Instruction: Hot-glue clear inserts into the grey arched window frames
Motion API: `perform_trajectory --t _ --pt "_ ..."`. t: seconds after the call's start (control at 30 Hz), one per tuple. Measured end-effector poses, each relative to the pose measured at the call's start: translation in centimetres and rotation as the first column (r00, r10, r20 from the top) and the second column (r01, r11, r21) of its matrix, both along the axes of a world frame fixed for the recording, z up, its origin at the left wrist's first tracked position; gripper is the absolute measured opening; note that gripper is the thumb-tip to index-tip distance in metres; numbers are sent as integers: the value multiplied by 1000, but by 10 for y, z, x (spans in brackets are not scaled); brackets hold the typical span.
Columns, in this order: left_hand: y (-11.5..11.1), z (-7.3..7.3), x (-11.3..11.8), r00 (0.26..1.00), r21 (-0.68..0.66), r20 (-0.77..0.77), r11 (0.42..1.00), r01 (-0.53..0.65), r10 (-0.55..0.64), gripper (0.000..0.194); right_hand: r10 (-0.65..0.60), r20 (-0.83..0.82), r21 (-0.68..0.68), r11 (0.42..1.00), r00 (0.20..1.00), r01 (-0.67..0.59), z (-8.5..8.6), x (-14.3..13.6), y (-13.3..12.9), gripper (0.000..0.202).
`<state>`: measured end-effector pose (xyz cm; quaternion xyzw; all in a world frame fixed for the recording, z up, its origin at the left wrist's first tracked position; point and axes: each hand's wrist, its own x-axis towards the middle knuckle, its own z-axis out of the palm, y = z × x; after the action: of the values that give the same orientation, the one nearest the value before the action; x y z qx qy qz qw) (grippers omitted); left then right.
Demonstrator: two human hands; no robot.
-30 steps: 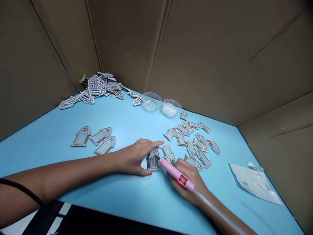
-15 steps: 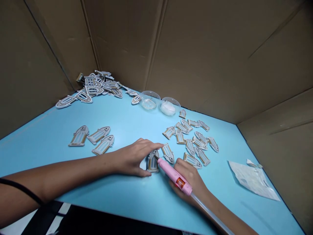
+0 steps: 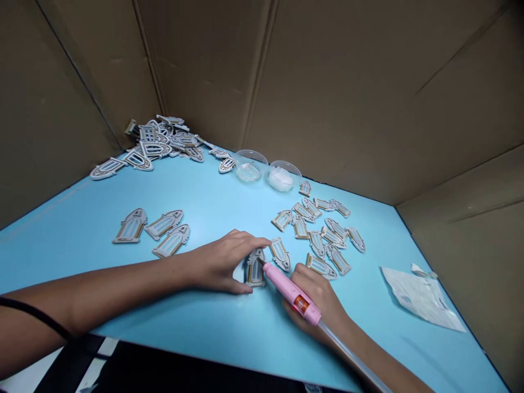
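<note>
A pink glue gun (image 3: 289,289) with a clear stick at its rear is gripped in my right hand (image 3: 317,292). Its dark tip touches or hovers just over the upper part of a small arched window piece (image 3: 256,268) on the blue table. My left hand (image 3: 229,259) curves around that piece from the left, forefinger at its top and thumb near its bottom corner, holding it by the edges. Close to its right lies another arched piece (image 3: 280,254). Several more pieces (image 3: 315,238) are spread beyond my right hand. Three pieces (image 3: 164,224) rest beyond my left forearm.
A heap of larger arched frames (image 3: 164,139) fills the far left corner. Two clear cups, one with small clear bits (image 3: 249,171) and one with white material (image 3: 280,178), stand at the back. A plastic packet (image 3: 421,297) lies at right. Cardboard walls (image 3: 327,93) surround the blue table (image 3: 196,322).
The whole view has shifted very slightly. Both hands, the glue gun and the piece under its tip keep nearly the same places relative to each other.
</note>
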<state>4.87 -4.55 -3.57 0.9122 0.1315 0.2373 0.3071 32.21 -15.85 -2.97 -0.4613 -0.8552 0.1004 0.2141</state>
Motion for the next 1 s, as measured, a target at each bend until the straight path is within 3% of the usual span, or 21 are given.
perform_trajectory --t 0.3,0.43,0.57,0.63,0.7,0.77,0.83,0.9,1.0 --pt "1 5 0 995 -52 -82 997 -62 58 88 -36 -94 62 997 995 42 10 -6 4 19" --pt "3 9 -2 974 -71 -210 992 -107 90 87 -165 -182 78 980 969 182 19 0 10 24" --pt "5 21 -3 970 -25 -236 998 51 -55 59 -227 -252 65 966 941 251 30 3 13 29" --pt "11 26 -4 966 11 -250 998 68 -63 41 -219 -278 57 968 935 244 34 2 13 30" --pt "23 29 -9 957 83 -266 992 -92 111 34 -216 -292 53 969 932 241 35 2 13 30" --pt "37 30 -17 890 162 -260 925 -343 376 34 -233 -298 37 966 926 255 35 3 13 29" --pt "49 29 -24 827 196 -263 867 -458 497 35 -272 -302 1 958 914 285 35 6 13 28" --pt "52 28 -26 853 187 -269 893 -410 447 36 -306 -311 -30 950 900 312 34 8 13 27" --pt "39 26 -21 947 72 -286 989 -130 145 48 -314 -320 -35 947 894 320 34 9 14 29"
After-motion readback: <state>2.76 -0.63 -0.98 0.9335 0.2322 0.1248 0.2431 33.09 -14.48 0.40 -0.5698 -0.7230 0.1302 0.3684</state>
